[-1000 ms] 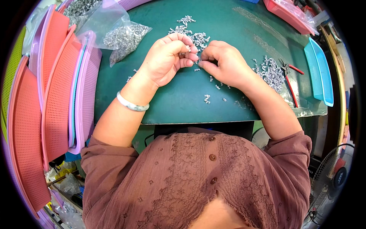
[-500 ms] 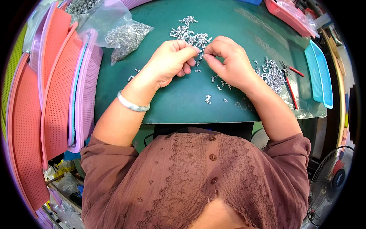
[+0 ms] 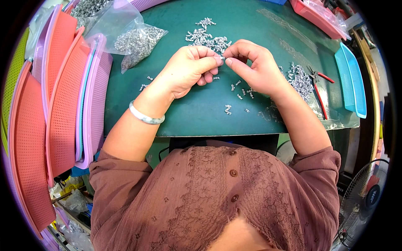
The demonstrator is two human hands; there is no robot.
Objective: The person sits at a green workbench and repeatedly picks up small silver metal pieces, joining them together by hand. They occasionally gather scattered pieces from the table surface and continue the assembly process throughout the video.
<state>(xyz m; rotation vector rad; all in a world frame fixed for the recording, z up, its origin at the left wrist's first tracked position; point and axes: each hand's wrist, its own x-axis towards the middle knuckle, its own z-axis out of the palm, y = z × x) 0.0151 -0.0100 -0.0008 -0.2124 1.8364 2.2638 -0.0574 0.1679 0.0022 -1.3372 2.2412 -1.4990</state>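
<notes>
The fingers [image 3: 212, 62] of the left hand [image 3: 190, 72] are closed in a pinch, thumb against forefinger, apparently on a small metal piece [image 3: 222, 57] showing at their tips; the right hand [image 3: 256, 67] has thumb and forefinger curved toward it with a narrow gap, and whether they grip anything I cannot tell. The step in hand looks like close fingertip work on that piece, above the table [image 3: 188, 113]; the next move calls for a steady left pinch and light, exact right fingertips. Beyond the hands lies a pile of similar pieces [image 3: 207, 37], its near edge partly hidden by them. The right forearm stands between the loose pieces [image 3: 240, 96] and the red-handled pliers [image 3: 320, 100], which lie beside a second pile [image 3: 299, 81]. A filled plastic bag [image 3: 140, 42] sits to the left, clear of both hands.
</notes>
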